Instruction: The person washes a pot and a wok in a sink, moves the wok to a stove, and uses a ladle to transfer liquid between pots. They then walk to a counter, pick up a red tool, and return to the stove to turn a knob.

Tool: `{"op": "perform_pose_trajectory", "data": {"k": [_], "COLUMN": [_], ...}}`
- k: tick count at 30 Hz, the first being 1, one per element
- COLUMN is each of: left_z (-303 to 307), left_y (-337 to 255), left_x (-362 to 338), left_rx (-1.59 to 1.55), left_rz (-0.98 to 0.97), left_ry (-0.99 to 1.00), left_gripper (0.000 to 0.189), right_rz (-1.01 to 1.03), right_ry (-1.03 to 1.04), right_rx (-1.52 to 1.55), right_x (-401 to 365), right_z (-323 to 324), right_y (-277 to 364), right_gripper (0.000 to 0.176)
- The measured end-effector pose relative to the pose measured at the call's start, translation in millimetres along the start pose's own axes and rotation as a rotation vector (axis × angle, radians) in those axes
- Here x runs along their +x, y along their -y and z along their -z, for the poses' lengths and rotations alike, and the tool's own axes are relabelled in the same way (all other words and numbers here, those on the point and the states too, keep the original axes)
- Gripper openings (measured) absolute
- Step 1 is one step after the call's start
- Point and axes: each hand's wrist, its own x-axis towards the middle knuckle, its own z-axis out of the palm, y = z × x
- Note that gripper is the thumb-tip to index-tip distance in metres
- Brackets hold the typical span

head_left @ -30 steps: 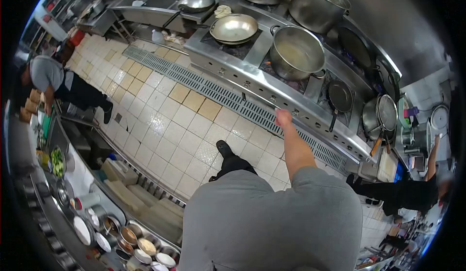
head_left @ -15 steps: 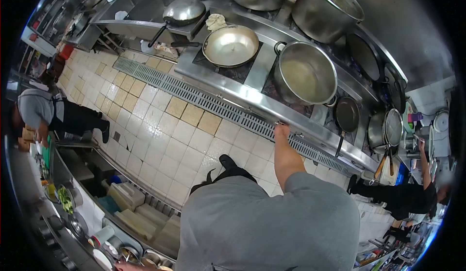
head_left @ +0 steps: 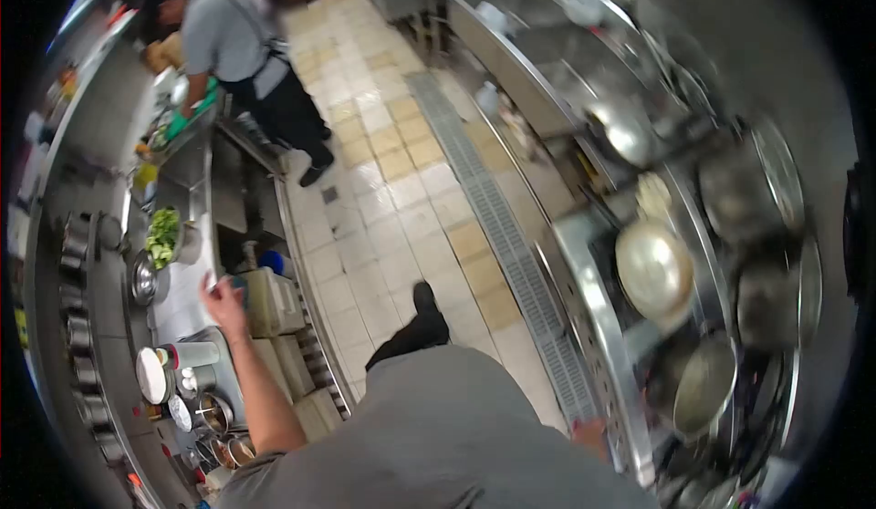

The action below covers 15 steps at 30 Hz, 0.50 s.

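Observation:
My left hand (head_left: 224,306) reaches out over the prep counter on the left. Its fingers look stretched and slightly apart, though blur hides fine detail; a small white spot shows at the fingertips. Ahead of it is a bowl of green leafy vegetables (head_left: 163,237), and beside that a shallow metal bowl (head_left: 144,277). Closer to my forearm lie a white cylindrical container (head_left: 195,354) with a red end and a white plate (head_left: 153,375). My right hand (head_left: 591,438) hangs low beside the stove front (head_left: 593,327), smeared and partly covered by my shirt, so its fingers cannot be made out.
A co-worker (head_left: 242,53) stands at the far counter on the left. On the stove at right are a light-coloured pan (head_left: 653,267) and a large pot (head_left: 704,386). A floor drain grate (head_left: 493,208) runs along the tiled aisle. Pale bins (head_left: 274,301) sit under the counter.
My view and body have turned left, away from the stove. My right hand has left the stove front's edge and dropped to my side. My left hand has extended forward over the counter.

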Motion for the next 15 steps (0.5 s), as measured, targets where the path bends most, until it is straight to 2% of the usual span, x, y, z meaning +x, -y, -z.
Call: {"op": "perform_pose_trajectory", "data": {"k": [2,3,4,6,7,9,10,11,12,13,15], "left_z": [-50.0,-73.6,-100.1,-166.1,-206.6,-289.3,-335.0,-374.3,-410.3,-448.9,-508.3], "left_y": [0.9,9.5,-10.8,4.1,-10.2,-13.9,9.2,-3.8,-17.1,1.4,33.4], "left_x": [39.3,65.2,80.2,125.9,136.1,155.9,166.2,166.4,165.9,168.3,177.9], "left_rx": [-0.052,-0.103,-0.071,0.023,-0.048,-0.087,0.01,-0.007,0.149,0.15,0.326], "left_rz": [-0.01,-0.02,0.028,-0.029,-0.028,0.08,0.036,-0.02,0.061,-0.068,-0.115], "left_ry": [0.059,0.069,0.111,0.184,0.251,0.501,0.653,0.832,0.978,1.107,1.291], "left_gripper": [0.037,0.031,0.028,0.027,0.025,0.027,0.03,0.034,0.035,0.037,0.039], "right_rz": [-0.176,-0.296,-0.246,-0.09,0.001,0.185,0.262,0.328,0.38,0.412,0.446], "right_ry": [0.137,0.314,0.256,0.33,0.38,0.487,0.533,0.573,0.602,0.624,0.664], "right_rx": [0.008,0.01,-0.153,-0.449,-0.576,-0.766,-0.826,-0.872,-0.903,-0.916,-0.933], "right_x": [-18.6,-26.8,-30.9,-55.4,-71.9,-90.9,-105.8,-117.5,-132.4,-143.9,-157.5], "right_z": [-59.1,-84.7,-136.4,-250.2,-304.3,-401.3,-451.5,-497.6,-541.7,-585.6,-679.6], "right_y": [7.2,6.0,10.2,43.2,64.3,110.7,139.3,167.6,196.6,223.0,278.5], "right_gripper": [0.051,0.047,0.046,0.044,0.043,0.041,0.04,0.039,0.038,0.037,0.036]}}
